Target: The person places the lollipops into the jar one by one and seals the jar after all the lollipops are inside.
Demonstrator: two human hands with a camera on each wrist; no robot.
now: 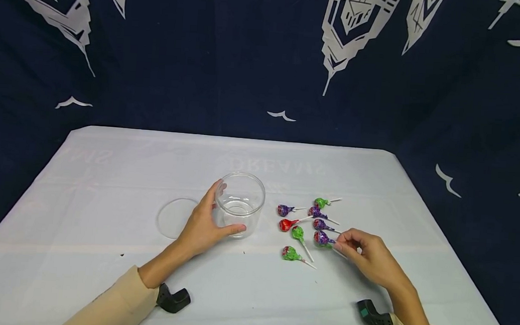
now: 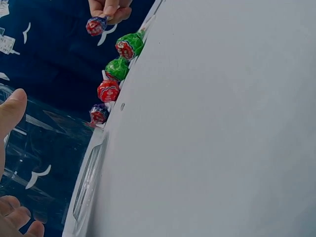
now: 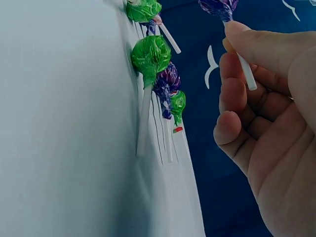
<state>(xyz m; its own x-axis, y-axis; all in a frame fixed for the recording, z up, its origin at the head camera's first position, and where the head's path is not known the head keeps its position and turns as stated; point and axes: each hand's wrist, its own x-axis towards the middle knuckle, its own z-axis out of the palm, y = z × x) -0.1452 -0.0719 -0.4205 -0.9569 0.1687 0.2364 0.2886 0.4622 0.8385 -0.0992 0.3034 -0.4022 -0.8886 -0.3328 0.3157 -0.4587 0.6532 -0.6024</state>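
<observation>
In the head view my left hand (image 1: 205, 229) grips a clear, open-topped jar (image 1: 240, 212), its thumb across the near side and its fingers round the left side. The jar stands upright on the table. My right hand (image 1: 371, 256) pinches a purple-wrapped lollipop (image 1: 321, 238) by its white stick (image 3: 245, 71), with the candy end pointing left, raised off the cloth. Right below it, partly hidden, lies a green lollipop (image 3: 150, 57). Other lollipops lie loosely grouped between the hands: a red one (image 1: 286, 225), several purple ones (image 1: 284, 210) and several green ones (image 1: 290, 253).
A thin clear round piece (image 1: 157, 218), perhaps a lid, lies left of the jar, partly behind my left hand. White cloth (image 1: 102, 212) covers the table. A dark blue patterned curtain (image 1: 248, 71) hangs behind it.
</observation>
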